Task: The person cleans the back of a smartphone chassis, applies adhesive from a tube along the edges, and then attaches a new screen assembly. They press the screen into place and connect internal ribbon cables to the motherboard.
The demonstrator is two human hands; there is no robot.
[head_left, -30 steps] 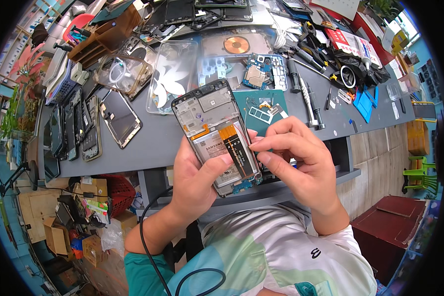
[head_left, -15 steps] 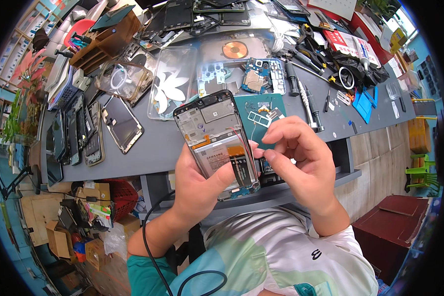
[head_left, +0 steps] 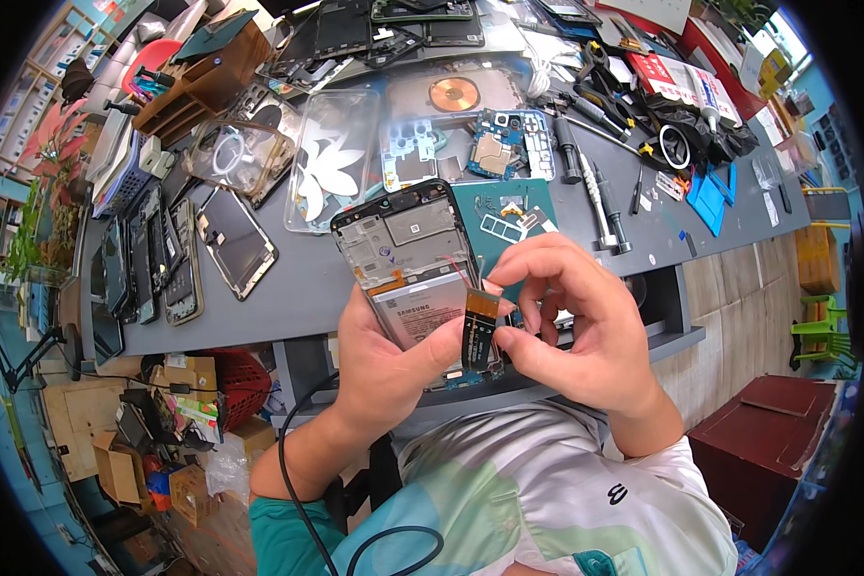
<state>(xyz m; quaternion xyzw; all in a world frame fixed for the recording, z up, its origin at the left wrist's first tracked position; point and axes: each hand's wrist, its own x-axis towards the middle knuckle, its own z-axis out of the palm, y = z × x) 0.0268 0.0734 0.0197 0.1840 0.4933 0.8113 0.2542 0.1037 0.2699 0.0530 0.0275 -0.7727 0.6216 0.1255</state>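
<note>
My left hand is closed round an opened phone frame, holding it tilted above the table's front edge. A silver battery fills the middle of the frame, and a blue circuit board strip shows at its lower end. Over the right side of the battery stands a black flex cable with an orange-gold end. My right hand has its fingers curled at this cable, its thumb tip against the edge; the exact grip is partly hidden. A thin red wire runs along the frame near the fingertips.
Beyond the phone lies a green mat with small metal parts. Behind it rest a blue circuit board and a clear case. Screwdrivers lie at right, dismantled phones at left. An open drawer sits below the table edge.
The flex cable has come up off the battery and now stands raised between my hands. My right fingers have shifted slightly left towards it; the phone frame has moved a little left.
</note>
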